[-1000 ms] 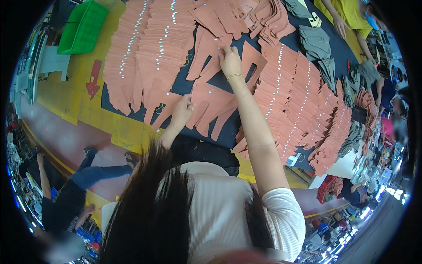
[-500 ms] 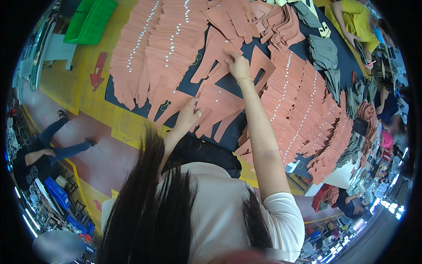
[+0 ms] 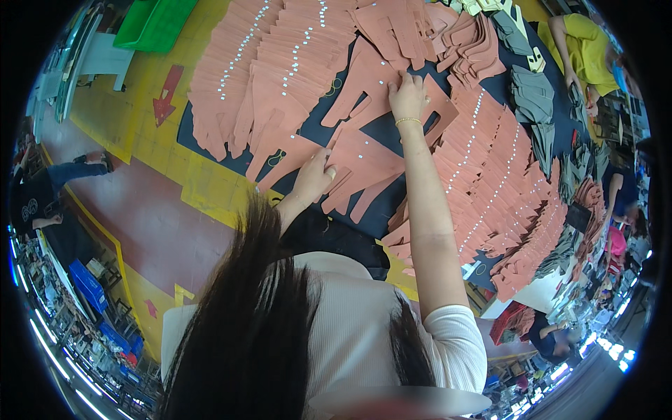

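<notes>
- Head view, hands: left hand, centre, bunched at the left edge of a salmon piece; right hand, above and right of it, fingers curled at the edge of a second piece. Whether either hand pinches, cannot tell.
- Place of pieces: centre of frame, on a dark table, between two banks of rows.
- Progress, as judged: partway. Left rows, upper left, and right rows, right of centre, lie overlapped, with lines of white dots. The pieces at the hands lie outside the rows, a few dots showing.
- Also outside the rows: curved pieces, stacked, top right of centre; grey-green pieces, upper right.
- Green bin, upper left, cut by the frame; contents cannot be told.
- Red box, lower right; salmon pieces inside.
- Blue bin, lower left; contents unclear.
</notes>
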A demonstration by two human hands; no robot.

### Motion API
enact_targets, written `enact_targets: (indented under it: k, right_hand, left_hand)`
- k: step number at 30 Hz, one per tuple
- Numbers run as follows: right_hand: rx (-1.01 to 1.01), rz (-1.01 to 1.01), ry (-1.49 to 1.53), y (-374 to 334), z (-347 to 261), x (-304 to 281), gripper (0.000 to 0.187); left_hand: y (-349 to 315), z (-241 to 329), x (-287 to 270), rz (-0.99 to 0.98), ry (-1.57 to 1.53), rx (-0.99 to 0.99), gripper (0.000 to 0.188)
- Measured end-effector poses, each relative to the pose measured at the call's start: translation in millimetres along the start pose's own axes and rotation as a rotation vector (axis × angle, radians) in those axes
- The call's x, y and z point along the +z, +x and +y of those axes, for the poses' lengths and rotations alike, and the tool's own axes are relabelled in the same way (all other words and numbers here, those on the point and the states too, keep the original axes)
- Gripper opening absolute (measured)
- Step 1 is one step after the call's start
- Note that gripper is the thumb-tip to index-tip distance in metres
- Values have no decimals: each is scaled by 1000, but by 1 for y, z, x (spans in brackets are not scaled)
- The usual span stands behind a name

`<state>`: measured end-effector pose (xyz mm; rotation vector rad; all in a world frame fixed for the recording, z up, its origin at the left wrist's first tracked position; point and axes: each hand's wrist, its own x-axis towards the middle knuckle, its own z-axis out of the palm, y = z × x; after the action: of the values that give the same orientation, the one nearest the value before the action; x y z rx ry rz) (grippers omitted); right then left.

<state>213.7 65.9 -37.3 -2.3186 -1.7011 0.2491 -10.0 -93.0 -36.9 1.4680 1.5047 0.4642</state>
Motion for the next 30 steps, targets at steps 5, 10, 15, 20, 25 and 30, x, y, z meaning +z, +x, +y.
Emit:
enact_targets:
  k: [5,10,15,20,25,30]
  right_hand:
    - [-60,42,-124,3,-5,-6,24]
    - [-69,49,-254,5,-15,-8,17]
    - [-61,-11,-367,5,-22,-9,16]
    - [-38,76,-273,3,-18,-5,16]
    - [111,-4,194,13,-7,-9,27]
    - [-6,-31,211,15,-7,-28,19]
  left_hand:
    - [3,4,-6,-112,-101,-115,33]
    - [3,2,-3,-46,-41,-59,28]
    - [4,-3,-3,-103,-71,-105,35]
    - [3,1,-5,-95,-108,-110,34]
    - [4,1,-7,-115,-72,-132,34]
    - [6,-6,-2,-79,-121,-64,33]
